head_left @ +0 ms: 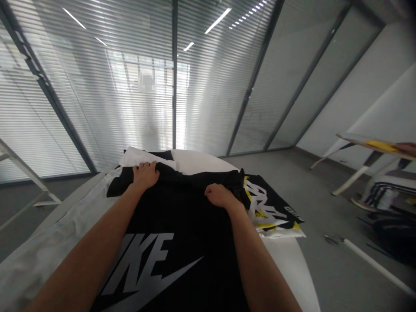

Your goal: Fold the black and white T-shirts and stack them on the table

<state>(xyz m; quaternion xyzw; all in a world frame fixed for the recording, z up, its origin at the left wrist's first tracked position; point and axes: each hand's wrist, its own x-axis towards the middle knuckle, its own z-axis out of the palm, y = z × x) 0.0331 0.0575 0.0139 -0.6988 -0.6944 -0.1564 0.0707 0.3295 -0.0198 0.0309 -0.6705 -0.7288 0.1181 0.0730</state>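
Observation:
A black sheet of cloth (188, 221) with a large grey NIKE print lies in front of me; I cannot tell whether it is a shirt or a bag. Along its far side runs a bunched black fold (208, 178). My left hand (146, 174) rests on this fold with its fingers laid out over it, beside a white piece of cloth (139, 157). My right hand (219, 195) is closed into a fist on the black cloth, the fingers curled under and partly hidden. White fabric (78, 221) spreads out on the left.
Under the cloth is a white rounded table (289, 264). A black, yellow and white printed bag-like item (269, 203) lies at its right edge. Further right stand another table (357, 141), a person's hand (406, 148) and a white pole (377, 264). Glass panels with blinds (208, 86) rise behind.

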